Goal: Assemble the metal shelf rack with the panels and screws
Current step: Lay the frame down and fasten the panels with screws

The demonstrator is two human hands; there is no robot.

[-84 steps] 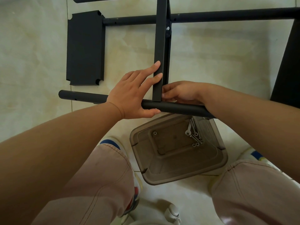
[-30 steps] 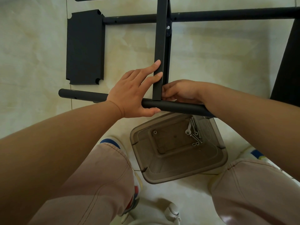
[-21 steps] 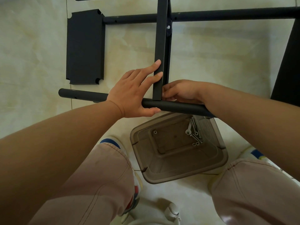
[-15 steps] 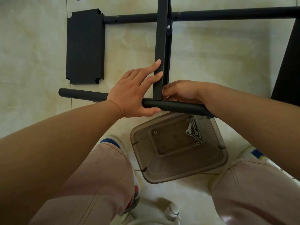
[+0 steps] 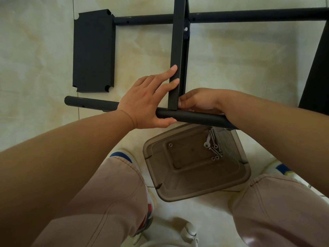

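A black shelf panel (image 5: 177, 41) stands on edge between the far black pole (image 5: 249, 16) and the near black pole (image 5: 89, 104). A silver screw head (image 5: 186, 29) shows at its far joint. My left hand (image 5: 142, 104) lies over the near pole, thumb along the pole's near side, straight fingers pressing the panel's left face. My right hand (image 5: 201, 100) has its fingers curled at the panel's near corner, pinching at the joint with the pole. What it pinches is hidden. Loose screws (image 5: 214, 147) lie in a brown plastic bin (image 5: 195, 195).
A second black panel (image 5: 93, 50) lies flat on the tiled floor to the left. Another dark panel (image 5: 316, 68) runs along the right edge. The bin sits between my knees and shoes, right below the near pole.
Almost nothing has moved. Both hands stay at the same joint, and my right fingers shift only slightly.
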